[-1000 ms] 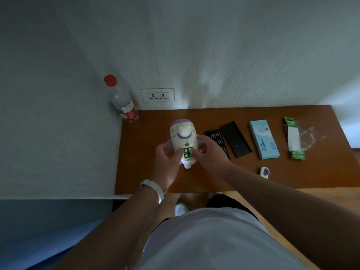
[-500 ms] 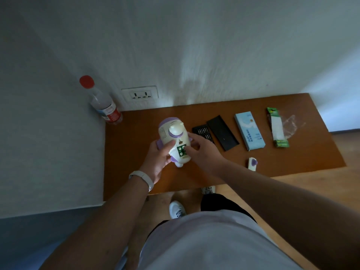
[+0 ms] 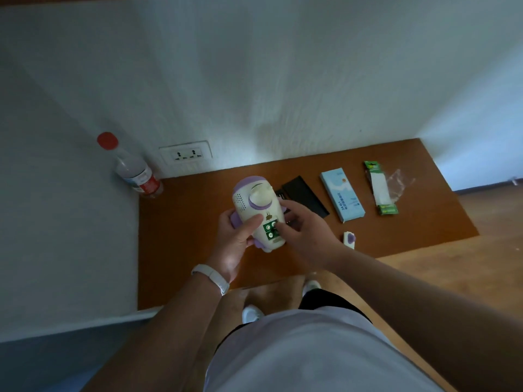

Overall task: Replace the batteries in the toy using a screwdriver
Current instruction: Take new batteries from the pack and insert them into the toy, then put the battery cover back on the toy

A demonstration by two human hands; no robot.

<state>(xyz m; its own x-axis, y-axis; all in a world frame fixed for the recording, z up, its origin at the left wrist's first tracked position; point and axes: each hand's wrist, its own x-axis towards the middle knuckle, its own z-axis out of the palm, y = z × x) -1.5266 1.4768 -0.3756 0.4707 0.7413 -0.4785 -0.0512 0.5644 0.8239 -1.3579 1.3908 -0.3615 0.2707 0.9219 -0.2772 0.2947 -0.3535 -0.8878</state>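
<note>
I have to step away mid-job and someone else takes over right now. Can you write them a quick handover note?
Left hand: grips the toy above the table.
Right hand: thumb on the green batteries in the open compartment, fingers round the toy's side.
Done: the cover is off and lies on the table. The battery pack looks opened.
Unclear: whether those batteries are old or new.
Left: seat the batteries, refit the cover, screw it down. No screwdriver is plainly visible, so check the black kit.
</note>
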